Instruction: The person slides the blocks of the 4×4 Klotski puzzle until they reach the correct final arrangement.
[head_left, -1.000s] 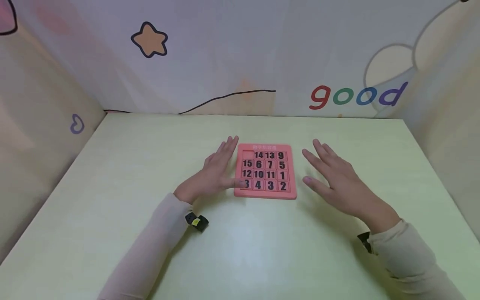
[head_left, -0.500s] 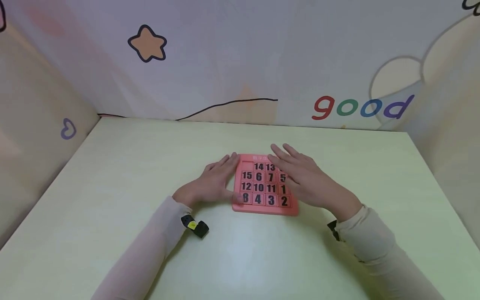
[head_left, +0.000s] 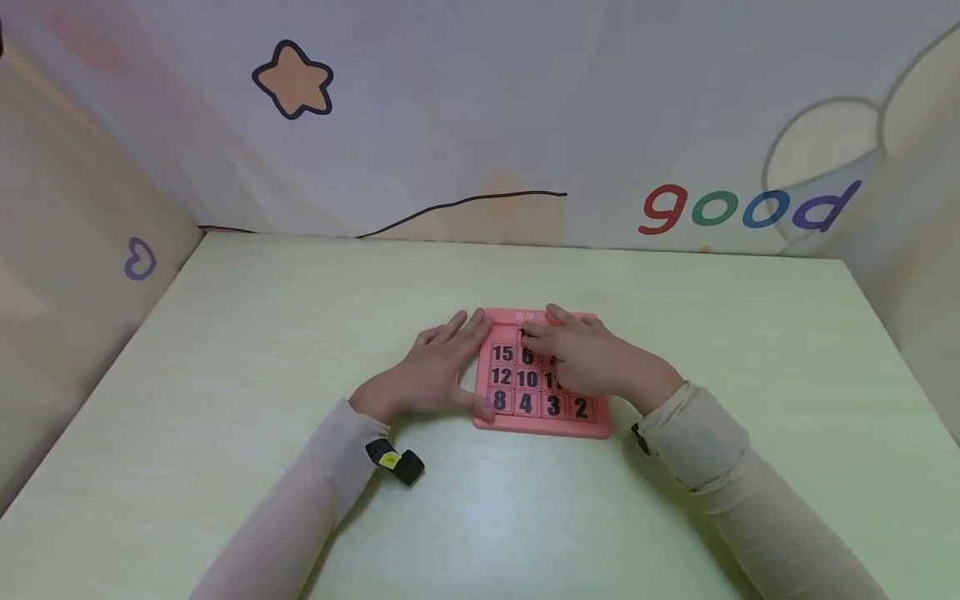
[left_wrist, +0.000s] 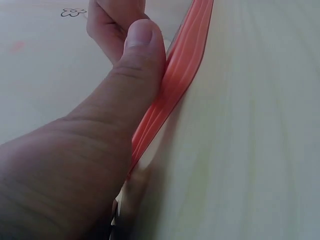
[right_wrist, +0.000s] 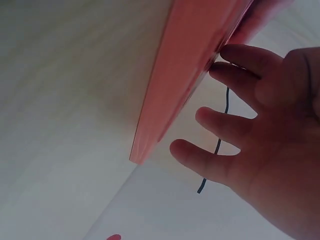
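A pink number sliding puzzle (head_left: 543, 429) lies flat on the table, its black-numbered tiles facing up. My left hand (head_left: 423, 375) holds its left side, fingers at the upper left corner and thumb on the lower left; in the left wrist view the thumb (left_wrist: 142, 55) lies against the pink edge. Over the upper right part is my right hand (head_left: 592, 354), fingertips at the upper tiles and covering several of them. The top-left slot has no tile. From the right wrist, the fingers (right_wrist: 225, 125) appear spread above the puzzle's side (right_wrist: 170, 75).
The pale green table (head_left: 300, 317) extends around the puzzle. Behind it rises a printed backdrop (head_left: 450, 125) with a star and the word "good". Side panels (head_left: 82, 250) border the table on the left and right.
My right hand has come in from the right and down onto the upper tiles. The left hand has stayed at the puzzle's left side, its thumb now on the lower left frame. The view has shifted slightly.
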